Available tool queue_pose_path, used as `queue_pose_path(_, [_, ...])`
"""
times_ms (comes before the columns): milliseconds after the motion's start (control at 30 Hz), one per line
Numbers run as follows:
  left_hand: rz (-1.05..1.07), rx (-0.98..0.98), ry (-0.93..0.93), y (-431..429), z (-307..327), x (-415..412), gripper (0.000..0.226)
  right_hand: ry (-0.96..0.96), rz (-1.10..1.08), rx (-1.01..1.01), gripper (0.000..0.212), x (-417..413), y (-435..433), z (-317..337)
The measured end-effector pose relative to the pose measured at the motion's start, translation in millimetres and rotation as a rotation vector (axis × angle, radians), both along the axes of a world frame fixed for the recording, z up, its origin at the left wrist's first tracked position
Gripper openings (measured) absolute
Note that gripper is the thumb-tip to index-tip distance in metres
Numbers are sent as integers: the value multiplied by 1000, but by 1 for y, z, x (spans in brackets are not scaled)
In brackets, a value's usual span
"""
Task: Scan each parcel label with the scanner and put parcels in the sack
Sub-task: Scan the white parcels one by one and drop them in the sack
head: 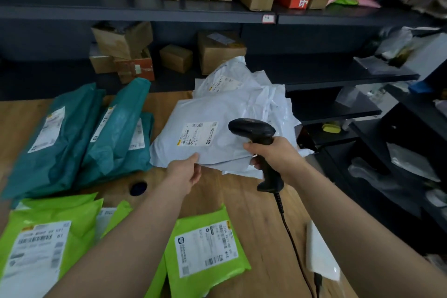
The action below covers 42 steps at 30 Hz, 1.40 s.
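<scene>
A pale grey parcel (208,139) with a white label (199,133) lies on top of a heap of similar grey mailers at the table's far middle. My left hand (186,172) pinches its near edge between thumb and fingers. My right hand (275,155) grips the handle of a black corded scanner (252,129), whose head hangs just right of the label, over the parcel. Teal parcels (72,133) lie at the left, and lime green parcels (205,247) lie near me. No sack is in view.
The wooden table (244,201) has a round dark cable hole (138,187). The scanner cord (290,237) runs toward me along the right. A white flat packet (319,251) rests at the right edge. Dark shelves (145,11) with cardboard boxes stand behind and to the right.
</scene>
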<state>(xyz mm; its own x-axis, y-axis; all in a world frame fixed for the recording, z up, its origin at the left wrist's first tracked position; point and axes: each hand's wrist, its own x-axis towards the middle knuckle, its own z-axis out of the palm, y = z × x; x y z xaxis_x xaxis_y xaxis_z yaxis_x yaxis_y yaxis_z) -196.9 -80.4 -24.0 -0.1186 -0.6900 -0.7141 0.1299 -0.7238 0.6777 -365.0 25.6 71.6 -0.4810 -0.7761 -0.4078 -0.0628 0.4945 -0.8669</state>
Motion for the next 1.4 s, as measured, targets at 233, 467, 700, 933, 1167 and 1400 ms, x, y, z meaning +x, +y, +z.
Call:
queue_pose_path(233, [113,-175,-98,35,1,17,24,93,75,46,17,-6,51,-4])
queue_pose_path(467, [225,-74,-117,67,2,54,35,56,145,9,20,0,61,8])
queue_pose_path(700, [149,-141,89,80,21,56,35,53,241,-8,16,15,64,14])
queue_pose_path(933, [49,-412,83,90,44,60,25,79,343,-19,12,20,78,27])
queue_pose_path(1167, [83,-385,144,92,52,80,33,82,394,-33,12,28,91,40])
queue_pose_path(1400, [50,-400,134,100,51,88,34,74,372,-107,14,35,96,50])
